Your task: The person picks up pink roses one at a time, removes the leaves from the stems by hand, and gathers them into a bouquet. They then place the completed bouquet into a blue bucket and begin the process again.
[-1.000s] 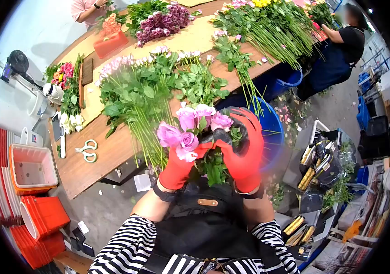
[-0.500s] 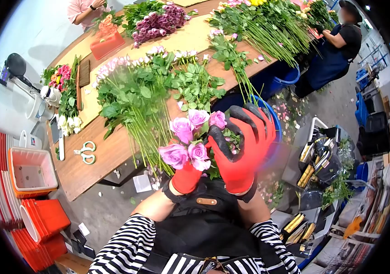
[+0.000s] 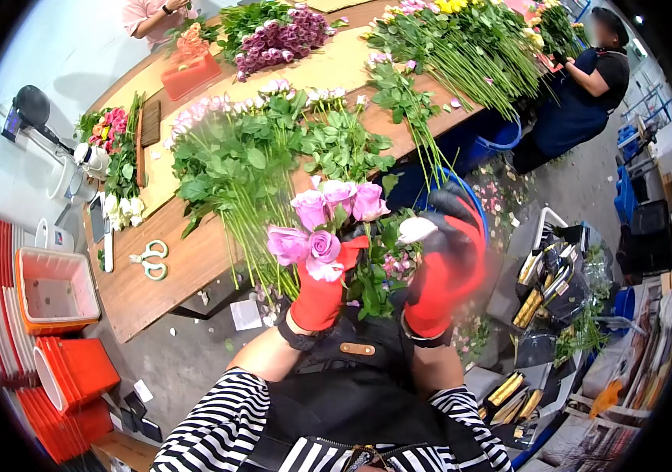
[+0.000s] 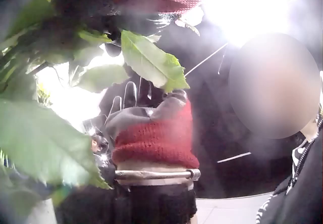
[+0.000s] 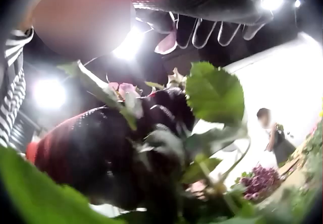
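A small bunch of lilac-pink roses [image 3: 324, 245] stands in front of the apron, its green leaves [image 3: 375, 291] hanging below the blooms. My left hand [image 3: 320, 291], in a red glove with dark palm, grips the stems just under the flowers. In the right wrist view the dark-coated fingers [image 5: 161, 110] of that hand curl round them among leaves. My right hand [image 3: 446, 271], gloved alike, is just right of the bunch. It pinches a pale petal [image 3: 416, 230] between thumb and fingers; the same petal [image 5: 166, 43] shows pink in the right wrist view.
Cut roses with long stems [image 3: 249, 181] cover much of the wooden table [image 3: 147, 295]. Scissors [image 3: 149, 260] lie near its left end. A blue bucket [image 3: 474, 197] stands beyond my right hand. Orange crates [image 3: 76, 374] are stacked at left; another person [image 3: 580, 94] works at right.
My right hand was at the roses, then spread its fingers beside them. Now it has moved right, away from the blooms, with a petal in its fingers. My left hand keeps its grip.
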`<control>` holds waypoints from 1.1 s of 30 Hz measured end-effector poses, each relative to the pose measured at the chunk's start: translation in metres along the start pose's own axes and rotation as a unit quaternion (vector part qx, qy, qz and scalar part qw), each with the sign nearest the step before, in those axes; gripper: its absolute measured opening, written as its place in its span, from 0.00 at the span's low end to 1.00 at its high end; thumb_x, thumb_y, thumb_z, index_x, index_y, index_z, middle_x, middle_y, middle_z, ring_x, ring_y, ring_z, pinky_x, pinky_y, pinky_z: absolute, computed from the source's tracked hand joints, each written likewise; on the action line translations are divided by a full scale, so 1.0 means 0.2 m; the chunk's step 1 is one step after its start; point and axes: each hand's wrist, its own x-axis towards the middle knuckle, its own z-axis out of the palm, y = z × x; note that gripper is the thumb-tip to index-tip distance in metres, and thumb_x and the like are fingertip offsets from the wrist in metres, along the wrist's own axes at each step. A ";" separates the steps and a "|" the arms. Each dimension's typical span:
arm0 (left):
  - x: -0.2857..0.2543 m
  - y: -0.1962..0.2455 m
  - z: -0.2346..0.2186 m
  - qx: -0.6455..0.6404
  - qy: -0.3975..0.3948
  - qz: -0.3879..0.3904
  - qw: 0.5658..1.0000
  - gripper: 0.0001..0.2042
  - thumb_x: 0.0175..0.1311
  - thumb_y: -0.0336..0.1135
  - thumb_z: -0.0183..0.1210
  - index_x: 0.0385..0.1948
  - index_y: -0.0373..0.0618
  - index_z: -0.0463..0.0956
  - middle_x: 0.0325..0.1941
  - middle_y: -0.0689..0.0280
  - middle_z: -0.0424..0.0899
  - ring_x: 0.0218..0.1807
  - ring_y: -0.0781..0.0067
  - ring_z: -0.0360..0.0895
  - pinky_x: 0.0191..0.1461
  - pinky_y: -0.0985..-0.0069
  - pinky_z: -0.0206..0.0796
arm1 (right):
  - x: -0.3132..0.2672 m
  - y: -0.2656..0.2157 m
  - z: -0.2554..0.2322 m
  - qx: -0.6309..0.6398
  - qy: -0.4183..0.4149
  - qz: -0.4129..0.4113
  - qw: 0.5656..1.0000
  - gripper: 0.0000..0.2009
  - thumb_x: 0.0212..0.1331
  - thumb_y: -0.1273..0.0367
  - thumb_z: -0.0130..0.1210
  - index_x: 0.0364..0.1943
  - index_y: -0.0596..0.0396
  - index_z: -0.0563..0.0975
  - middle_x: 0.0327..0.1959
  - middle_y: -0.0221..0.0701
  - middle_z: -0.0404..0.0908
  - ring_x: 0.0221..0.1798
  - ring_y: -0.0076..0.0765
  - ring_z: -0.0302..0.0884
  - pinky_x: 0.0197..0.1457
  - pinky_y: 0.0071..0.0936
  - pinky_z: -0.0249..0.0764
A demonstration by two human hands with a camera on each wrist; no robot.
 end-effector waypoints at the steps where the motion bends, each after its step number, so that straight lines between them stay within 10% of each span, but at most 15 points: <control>1: 0.00 0.03 0.02 -0.016 -0.001 0.000 1.000 0.38 0.65 0.59 0.47 0.71 0.44 0.49 0.69 0.47 0.62 0.61 0.56 0.68 0.62 0.65 0.63 | 0.04 -0.03 -0.01 -0.034 -0.032 -0.017 0.999 0.15 0.45 0.71 0.62 0.40 0.58 0.80 0.48 0.38 0.80 0.59 0.51 0.71 0.66 0.46 0.62; 9: 0.02 0.09 0.09 -0.177 -0.026 -0.012 0.984 0.37 0.66 0.61 0.46 0.72 0.52 0.49 0.74 0.56 0.55 0.72 0.49 0.58 0.72 0.53 0.56 | 0.08 -0.10 0.06 -0.199 -0.092 -0.055 0.974 0.17 0.40 0.69 0.68 0.39 0.50 0.81 0.53 0.34 0.77 0.61 0.53 0.67 0.67 0.53 0.56; 11: 0.06 0.00 0.06 -0.451 -0.168 0.025 0.876 0.38 0.66 0.61 0.46 0.73 0.51 0.48 0.74 0.56 0.55 0.72 0.50 0.59 0.70 0.55 0.58 | 0.06 -0.08 0.06 -0.206 -0.078 -0.075 0.972 0.16 0.40 0.69 0.68 0.38 0.50 0.81 0.51 0.33 0.78 0.60 0.53 0.68 0.66 0.53 0.56; 13: 0.05 -0.03 0.02 -0.363 -0.182 -0.003 0.914 0.37 0.67 0.60 0.45 0.72 0.48 0.49 0.73 0.54 0.57 0.71 0.51 0.61 0.69 0.58 0.60 | 0.06 -0.07 0.06 -0.208 -0.073 -0.091 0.971 0.15 0.40 0.70 0.67 0.37 0.51 0.80 0.49 0.33 0.79 0.59 0.52 0.69 0.66 0.52 0.58; 15: -0.01 -0.04 -0.06 -0.004 -0.089 -0.048 0.995 0.36 0.68 0.58 0.43 0.71 0.43 0.51 0.71 0.53 0.60 0.69 0.52 0.64 0.68 0.62 0.62 | 0.06 -0.05 0.05 -0.173 -0.068 -0.076 0.980 0.14 0.41 0.73 0.65 0.37 0.53 0.80 0.47 0.32 0.80 0.57 0.51 0.71 0.65 0.49 0.60; 23: -0.01 0.08 -0.05 0.279 -0.024 0.133 0.951 0.19 0.61 0.22 0.52 0.55 0.42 0.73 0.51 0.58 0.80 0.52 0.59 0.78 0.58 0.67 0.67 | 0.03 0.02 0.00 0.101 0.047 0.151 0.982 0.18 0.44 0.83 0.53 0.45 0.64 0.77 0.51 0.40 0.78 0.56 0.38 0.73 0.63 0.36 0.67; 27: 0.01 0.06 -0.13 0.351 -0.041 0.180 0.918 0.18 0.65 0.28 0.51 0.57 0.44 0.74 0.50 0.62 0.81 0.56 0.63 0.76 0.61 0.68 0.65 | 0.03 0.00 -0.01 0.159 -0.022 0.216 0.963 0.31 0.45 0.84 0.50 0.61 0.65 0.67 0.60 0.41 0.70 0.63 0.38 0.68 0.67 0.31 0.62; 30: 0.04 0.31 -0.09 0.343 -0.035 0.185 0.920 0.18 0.67 0.36 0.53 0.58 0.43 0.73 0.52 0.66 0.81 0.57 0.69 0.74 0.62 0.70 0.63 | -0.11 0.25 -0.07 0.136 -0.232 0.179 0.946 0.42 0.42 0.77 0.57 0.70 0.62 0.57 0.70 0.42 0.62 0.73 0.41 0.57 0.75 0.35 0.49; 33: 0.15 0.42 -0.11 -0.033 -0.046 0.142 0.988 0.22 0.68 0.39 0.54 0.62 0.42 0.68 0.56 0.65 0.79 0.56 0.70 0.75 0.62 0.72 0.63 | -0.27 0.39 -0.12 0.185 -0.383 0.244 0.871 0.50 0.46 0.60 0.67 0.73 0.60 0.50 0.74 0.42 0.54 0.76 0.40 0.50 0.77 0.35 0.44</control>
